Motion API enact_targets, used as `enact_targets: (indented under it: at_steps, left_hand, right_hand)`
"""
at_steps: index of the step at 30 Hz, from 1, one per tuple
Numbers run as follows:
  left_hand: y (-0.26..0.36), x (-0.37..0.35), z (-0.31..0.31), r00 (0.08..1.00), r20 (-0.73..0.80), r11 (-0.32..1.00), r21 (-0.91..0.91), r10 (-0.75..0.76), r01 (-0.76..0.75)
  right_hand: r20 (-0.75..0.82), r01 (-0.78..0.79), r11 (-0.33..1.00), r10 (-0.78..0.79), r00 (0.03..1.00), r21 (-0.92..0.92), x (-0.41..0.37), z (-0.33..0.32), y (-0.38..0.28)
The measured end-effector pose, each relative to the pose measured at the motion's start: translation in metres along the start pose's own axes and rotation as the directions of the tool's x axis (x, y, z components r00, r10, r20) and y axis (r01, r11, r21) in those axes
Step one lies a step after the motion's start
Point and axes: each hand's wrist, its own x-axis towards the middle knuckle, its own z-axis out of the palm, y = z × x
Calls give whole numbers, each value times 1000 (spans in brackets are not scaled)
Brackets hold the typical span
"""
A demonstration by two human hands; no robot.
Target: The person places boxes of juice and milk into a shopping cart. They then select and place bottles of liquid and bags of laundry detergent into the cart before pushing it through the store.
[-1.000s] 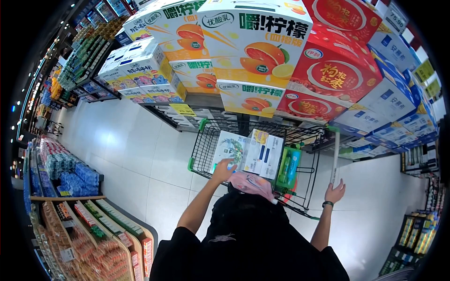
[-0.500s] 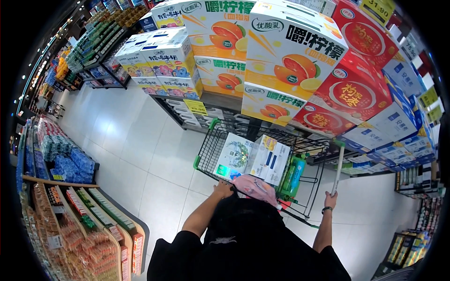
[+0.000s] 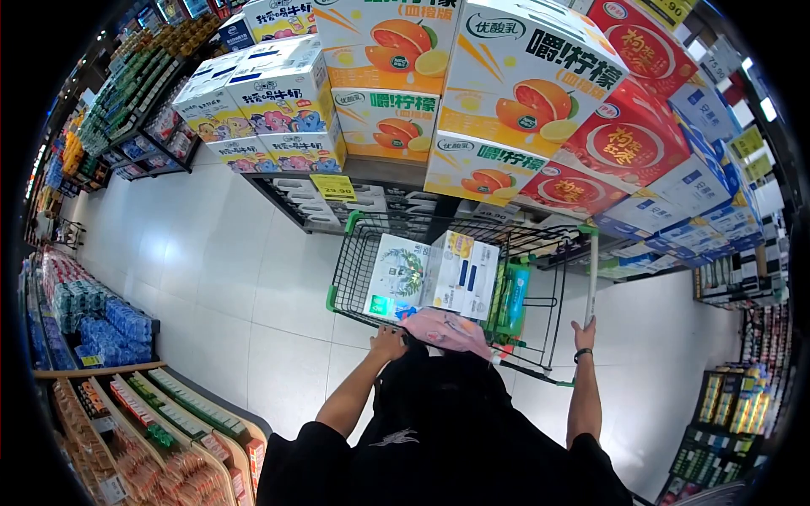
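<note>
Cart (image 3: 354, 257): green-rimmed wire trolley on pale floor tiles, nose against a shelf of orange-printed drink cartons (image 3: 515, 101).
Handle (image 3: 591, 274): white bar along the cart's right side.
Right hand (image 3: 582, 335): clasped round the handle's near end.
Left hand (image 3: 388, 344): on the cart's near rim, just below a white carton (image 3: 398, 274); grip cannot be told.
Green pack (image 3: 515, 299): inside the cart, handle side.

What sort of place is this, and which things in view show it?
Most likely a supermarket: stacked orange-and-white cardboard cartons on display, a yellow paper price tag beneath them, and a black wire shopping trolley with green corners, gripped at its handle by the right hand.
</note>
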Motion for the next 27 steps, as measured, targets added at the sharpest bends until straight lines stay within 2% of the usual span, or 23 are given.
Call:
enact_targets:
  at_steps: [5,7,9,11,12,13,15,16,17,19,20,21,23,24,26,27]
  left_hand:
    - [-35,-14,27,999,-45,996,-90,8,-12]
    - [-49,-27,57,918,-392,996,-46,55,-79]
    - [-54,-44,71,898,-438,996,-47,51,-79]
    - [-54,-60,81,816,-559,986,-154,-146,71]
    - [-56,-64,84,815,-551,975,-210,-179,72]
    - [-61,-63,92,806,-567,977,-201,-172,67]
    - [-73,-55,103,765,-615,915,-394,-192,-87]
    - [-78,-54,103,772,-605,922,-381,-195,-66]
    - [-85,-55,103,768,-613,926,-372,-188,-70]
    - [-93,-61,92,834,-486,942,-319,-261,109]
    - [-100,-65,86,859,-432,942,-300,-275,150]
    - [-107,-71,80,855,-441,943,-298,-275,149]
    - [-124,-83,68,914,-315,962,-181,-255,205]
    - [-136,-83,66,928,-274,966,-131,-253,224]
    - [-151,-90,58,942,-228,969,-81,-245,233]
    - [-159,-94,53,956,-173,971,-37,-237,234]
  right_hand:
    - [-8,30,999,-30,1000,-15,-18,13,-12]
    - [24,14,999,-13,1000,-30,-29,14,-29]
    - [0,30,999,-30,1000,-17,-40,20,-43]
    - [8,18,999,-18,1000,-47,-51,22,-57]
    - [-2,24,997,-24,1000,-73,-55,27,-61]
    - [-11,28,998,-28,1000,-56,-62,31,-63]
    - [-67,150,980,-160,985,-131,-79,40,-67]
    - [-94,208,966,-224,970,-151,-91,44,-71]
    - [-102,206,968,-221,970,-142,-104,47,-75]
    - [-59,354,886,-387,920,-298,-118,53,-71]
    - [-109,431,853,-478,872,-295,-124,59,-66]
    - [-115,433,854,-480,870,-289,-134,58,-66]
    - [-94,494,799,-552,828,-344,-155,63,-68]
    - [-101,494,803,-552,828,-334,-177,61,-81]
    - [-30,221,871,-260,965,-440,-227,50,-110]
    - [-32,216,878,-253,967,-428,-239,55,-105]
